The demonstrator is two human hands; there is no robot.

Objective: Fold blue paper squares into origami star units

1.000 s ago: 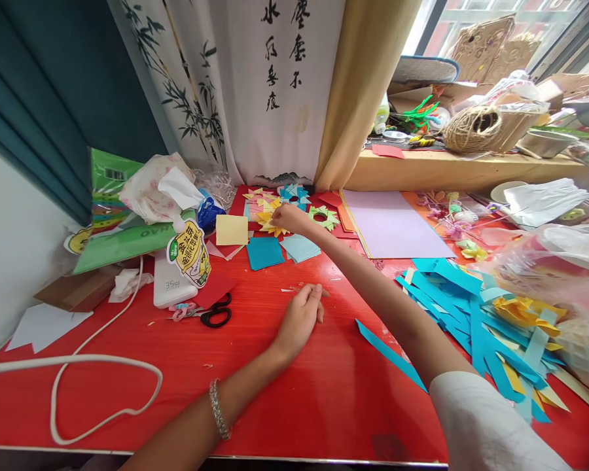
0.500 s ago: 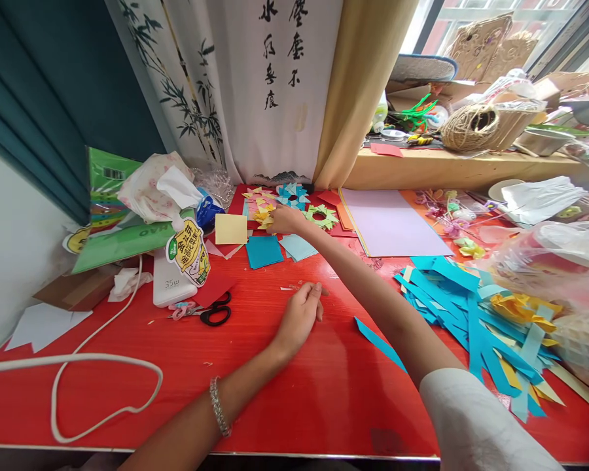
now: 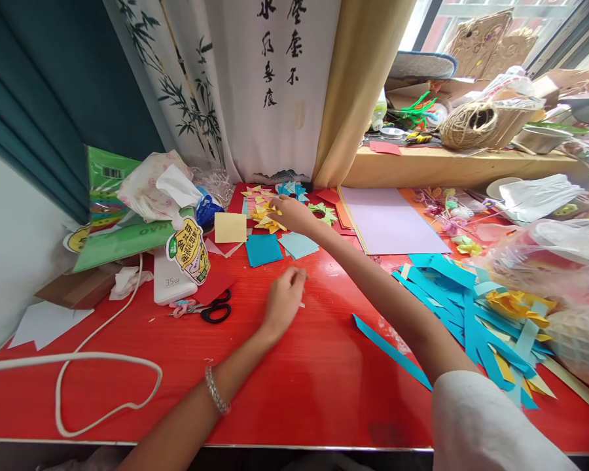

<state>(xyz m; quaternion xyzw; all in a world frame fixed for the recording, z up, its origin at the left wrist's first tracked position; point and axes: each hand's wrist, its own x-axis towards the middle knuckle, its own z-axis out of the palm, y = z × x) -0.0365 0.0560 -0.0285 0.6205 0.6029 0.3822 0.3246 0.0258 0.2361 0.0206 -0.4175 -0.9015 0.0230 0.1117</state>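
From where I stand, the right hand (image 3: 292, 214) stretches far across the red table (image 3: 294, 399), its fingertips over the edge of a yellow folded-paper star (image 3: 266, 222). The star lies just under and to the left of that grip, flat, partly covered by the fingers; it is spiky and roughly round, so I make out no clear long axis. The fingers are bent and close together, but I cannot tell whether they pinch a point of the star or merely rest at it. The right hand is plainly the nearer one. The left hand (image 3: 283, 301) rests well short of it, closer to the person, with fingers loosely curled in; whether anything is tucked inside I cannot see. Just beyond the right grip sits a blue paper star (image 3: 294, 190), and to its right a green paper ring (image 3: 326, 214). On the near side of the grip lie dark blue squares (image 3: 264, 250) and pale blue squares (image 3: 299, 246), between the two hands. Farther left of the grip is a pale yellow square (image 3: 230, 227).
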